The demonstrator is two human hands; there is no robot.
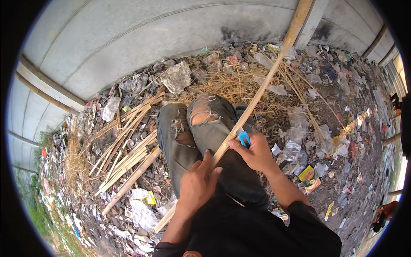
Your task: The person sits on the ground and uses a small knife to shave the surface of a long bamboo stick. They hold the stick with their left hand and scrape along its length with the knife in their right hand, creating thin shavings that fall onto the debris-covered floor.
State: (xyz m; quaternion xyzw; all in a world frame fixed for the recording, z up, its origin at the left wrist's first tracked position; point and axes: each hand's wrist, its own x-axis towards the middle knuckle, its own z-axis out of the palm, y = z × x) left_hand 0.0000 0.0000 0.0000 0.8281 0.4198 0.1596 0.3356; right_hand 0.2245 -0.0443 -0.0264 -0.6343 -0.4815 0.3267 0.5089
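Note:
A long split bamboo strip [265,85] slants across my lap, from beside my left forearm up to the far wall. My left hand [198,183] is closed on its nearer part, with the index finger and thumb lying along it. Farther up the strip, my right hand [255,155] grips a blue utility knife [244,139]. The knife's blade is at the strip's edge; whether it cuts into the wood cannot be made out. My right thumb presses near the strip. Both knees, in torn dark trousers [216,139], are bent beneath the strip.
To my left lie several thin bamboo strips [126,136] and a thicker bamboo pole [132,181]. More strips [303,105] lie at the right. Litter and dry straw [229,81] cover the ground. A rock [177,78] sits before the grey panel wall [141,38]. Another person's hand [388,210] shows at the right edge.

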